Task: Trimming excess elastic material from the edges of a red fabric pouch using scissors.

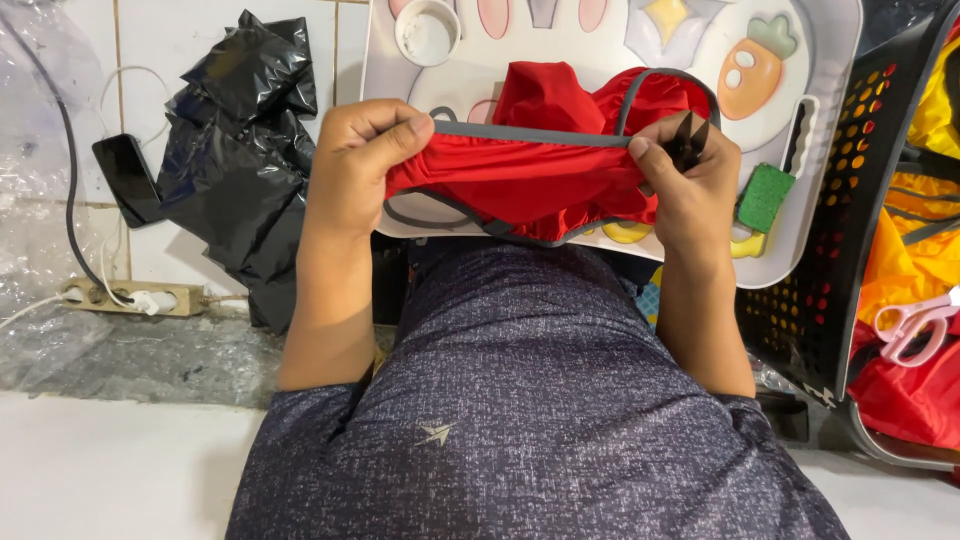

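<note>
We are stretching a red garment [520, 180] with grey trim between our hands, its long axis running left to right above the white tray [830, 90]. Our left hand [360, 160] is pinching its left end; our right hand [685, 185] is gripping the right end along with small black snips [688, 140], tips pointing away from us. A black basket [850, 200] is crowding the right; black plastic bags [240, 150] are lying left

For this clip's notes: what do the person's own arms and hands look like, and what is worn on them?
Both forearms are bare, and so are the left hand and right hand: no gloves, rings, watch or bands show. Short sleeves end near the elbows. They belong to a dark blue-grey heathered shirt with a small pale arrow-like emblem on it.
</note>
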